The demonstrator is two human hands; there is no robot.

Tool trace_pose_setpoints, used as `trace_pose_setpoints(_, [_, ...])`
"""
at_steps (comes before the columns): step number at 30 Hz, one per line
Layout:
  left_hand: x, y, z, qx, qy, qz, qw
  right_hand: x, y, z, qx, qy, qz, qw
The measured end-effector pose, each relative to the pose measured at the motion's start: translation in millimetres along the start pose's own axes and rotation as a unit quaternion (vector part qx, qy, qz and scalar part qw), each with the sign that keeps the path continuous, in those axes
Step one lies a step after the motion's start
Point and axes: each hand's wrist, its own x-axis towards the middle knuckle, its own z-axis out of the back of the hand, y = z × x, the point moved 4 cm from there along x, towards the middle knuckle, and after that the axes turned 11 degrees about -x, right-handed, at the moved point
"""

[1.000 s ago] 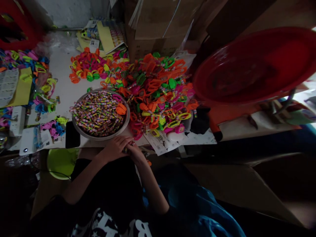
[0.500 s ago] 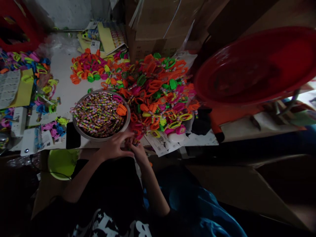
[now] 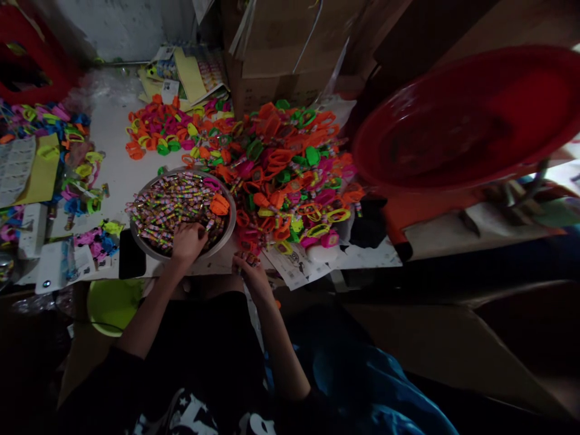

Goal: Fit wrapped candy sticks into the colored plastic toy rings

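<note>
A round bowl [image 3: 231,226] on the table is heaped with small candy rolls [image 3: 170,202] in patterned wrappers. My left hand [image 3: 186,243] reaches over its near side, fingers closed, with one candy roll [image 3: 209,225] at the fingertips. Just right of the bowl, at the table's front edge, my right hand [image 3: 252,275] is closed around small patterned pieces that look like the same candy rolls [image 3: 251,258]; the fingers partly hide them. An orange toy watch [image 3: 220,204] lies on top of the rolls in the bowl.
A large pile of bright plastic toy watches [image 3: 290,175] rises right of the bowl, with a smaller pile [image 3: 158,127] behind. A phone [image 3: 132,257] lies left of it. A red basin [image 3: 466,121] stands at right, cardboard boxes [image 3: 294,42] at the back, and a green bucket [image 3: 111,305] below the table.
My left hand has moved away from the right hand, left and up into the bowl, and now pinches a candy roll. My right hand has stayed nearly in place.
</note>
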Motion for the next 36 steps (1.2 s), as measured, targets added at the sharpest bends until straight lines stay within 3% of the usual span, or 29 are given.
trace_pose_setpoints(4, [-16.8,-18.5,15.3,-0.118,0.001,-0.006,0.993,7.4,-0.1,-3.7,0.039,-0.032,-0.011,0.999])
trace_pose_setpoints(8, [-37.5,-45.1,0.7,-0.173,0.007,-0.051,0.984,11.6,5.3,-19.6,0.110,-0.073,-0.007,0.991])
trace_pose_setpoints(12, [-46.9,-56.5,-16.3,-0.171,-0.029,-0.117,0.978,14.7,4.1,-26.9,0.142,-0.096,-0.022,0.985])
trace_pose_setpoints(17, [-42.5,-56.6,-16.8,-0.110,0.042,-0.151,0.981,20.2,-1.2,-15.1,0.162,-0.098,-0.046,0.981])
trace_pose_setpoints(20, [-30.4,-54.0,-5.7,-0.121,0.111,-0.142,0.976,22.5,0.6,-9.1,0.165,-0.066,-0.056,0.983])
trace_pose_setpoints(22, [-14.7,-49.6,4.3,-0.146,0.128,-0.141,0.971,22.9,2.6,-6.9,0.157,-0.047,-0.059,0.985])
trace_pose_setpoints(26, [33.9,-27.2,17.8,-0.119,0.051,-0.133,0.983,21.9,2.6,-5.0,0.131,-0.041,-0.068,0.988])
trace_pose_setpoints(30, [74.5,-6.1,3.2,-0.011,0.072,-0.161,0.984,20.2,1.2,-9.1,0.096,-0.015,-0.067,0.993])
trace_pose_setpoints(36, [95.3,3.5,-14.2,0.037,0.085,-0.169,0.981,22.4,2.7,-8.9,0.011,0.006,-0.041,0.999])
